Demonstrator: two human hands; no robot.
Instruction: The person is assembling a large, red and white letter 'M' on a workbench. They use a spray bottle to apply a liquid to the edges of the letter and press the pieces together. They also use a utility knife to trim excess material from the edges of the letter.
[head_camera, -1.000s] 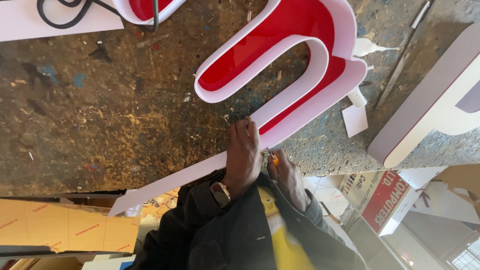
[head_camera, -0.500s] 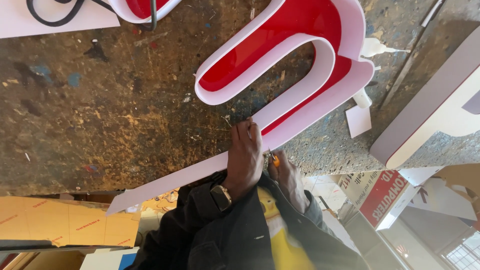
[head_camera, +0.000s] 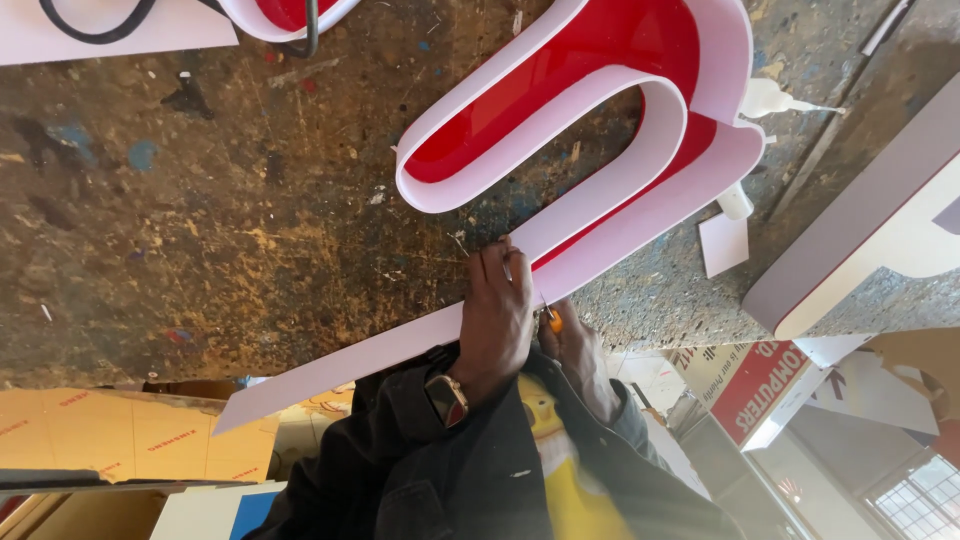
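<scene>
Hands (head_camera: 497, 318) press white strip (head_camera: 340, 365) beside red-faced sign letter (head_camera: 600, 60).

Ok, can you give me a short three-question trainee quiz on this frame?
1. What colour is the inside of the big curved sign letter? A) blue B) red C) green
2. True or false: the left hand, which wears a wristwatch, rests on the long white strip.
3. Fill in: the right hand holds a tool with an ___ handle.
Key: 1 B; 2 true; 3 orange.
</scene>
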